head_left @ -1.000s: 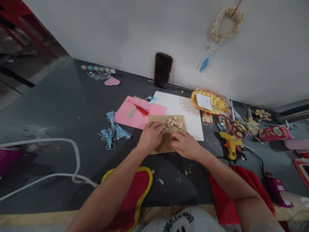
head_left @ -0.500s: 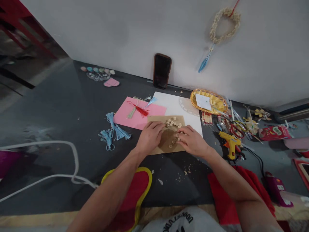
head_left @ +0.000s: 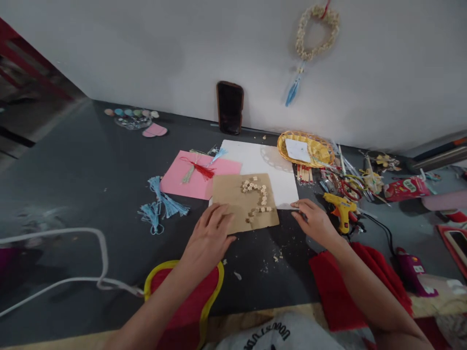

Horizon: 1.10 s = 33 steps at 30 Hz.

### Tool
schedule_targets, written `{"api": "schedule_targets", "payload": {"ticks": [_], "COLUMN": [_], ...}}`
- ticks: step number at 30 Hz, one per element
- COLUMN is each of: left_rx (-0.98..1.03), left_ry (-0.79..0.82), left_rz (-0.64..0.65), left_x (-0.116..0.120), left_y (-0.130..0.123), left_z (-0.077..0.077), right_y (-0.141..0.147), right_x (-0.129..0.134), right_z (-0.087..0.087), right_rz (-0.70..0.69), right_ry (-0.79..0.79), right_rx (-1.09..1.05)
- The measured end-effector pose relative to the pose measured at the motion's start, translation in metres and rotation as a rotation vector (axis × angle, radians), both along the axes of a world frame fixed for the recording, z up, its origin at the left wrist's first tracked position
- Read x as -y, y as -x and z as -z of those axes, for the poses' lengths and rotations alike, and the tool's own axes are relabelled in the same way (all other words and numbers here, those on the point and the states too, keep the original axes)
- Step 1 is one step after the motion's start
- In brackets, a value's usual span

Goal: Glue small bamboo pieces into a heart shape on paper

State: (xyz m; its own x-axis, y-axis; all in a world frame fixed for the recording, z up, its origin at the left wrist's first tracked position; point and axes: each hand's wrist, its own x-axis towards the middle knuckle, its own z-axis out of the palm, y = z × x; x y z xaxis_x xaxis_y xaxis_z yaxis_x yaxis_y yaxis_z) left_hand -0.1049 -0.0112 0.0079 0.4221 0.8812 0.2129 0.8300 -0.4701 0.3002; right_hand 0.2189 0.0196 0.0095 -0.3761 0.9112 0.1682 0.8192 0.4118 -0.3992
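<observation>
On the dark grey tabletop (head_left: pixel 120 165), stretching to both sides of the hands, a square of flat brown card (head_left: pixel 233 197) is set between them, its lower left edge lying under the fingers of the left hand (head_left: pixel 211 233), which is spread and relaxed with nothing gripped. The right hand (head_left: pixel 310 218) is held apart from it, off the card's right edge, with fingertips drawn together; whether anything small is pinched there cannot be told. For good work, the card is best steadied by light pressure from the left hand, so that the curved row of small cream flower-like pieces (head_left: pixel 263 192), lying on the card to the right of that hand and bowed away from it, is not nudged. The yellow plastic glue gun (head_left: pixel 341 209), just beyond the right hand, is best given room, since its heat cannot be judged. As for writing, dark curved lettering is seen on the pale grey shirt (head_left: pixel 277 335) below the hands, upside down and not securely legible. Pale labels on the purple object (head_left: pixel 414 272) right of the right forearm, and print on the shiny red packet (head_left: pixel 406 188) farther right of that hand, are too small to be read.
</observation>
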Motion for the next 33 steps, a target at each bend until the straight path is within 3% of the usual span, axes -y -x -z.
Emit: {"api": "schedule_targets", "payload": {"ticks": [4, 11, 27, 33], "left_rx": [-0.004, 0.059, 0.011, 0.017], "left_ry": [-0.024, -0.047, -0.1, -0.083], "left_rz": [0.042, 0.122, -0.036, -0.018], "left_x": [-0.005, -0.015, -0.042, -0.043], "left_y": [0.003, -0.001, 0.011, 0.016], "left_z": [0.009, 0.01, 0.025, 0.023], "right_y": [0.002, 0.002, 0.01, 0.026], "right_x": [0.003, -0.001, -0.013, -0.025], "right_z": [0.003, 0.001, -0.002, -0.013], "right_rz": [-0.021, -0.065, -0.113, -0.11], "right_ry": [0.018, 0.025, 0.015, -0.02], "right_rx": [-0.01, -0.007, 0.017, -0.009]}}
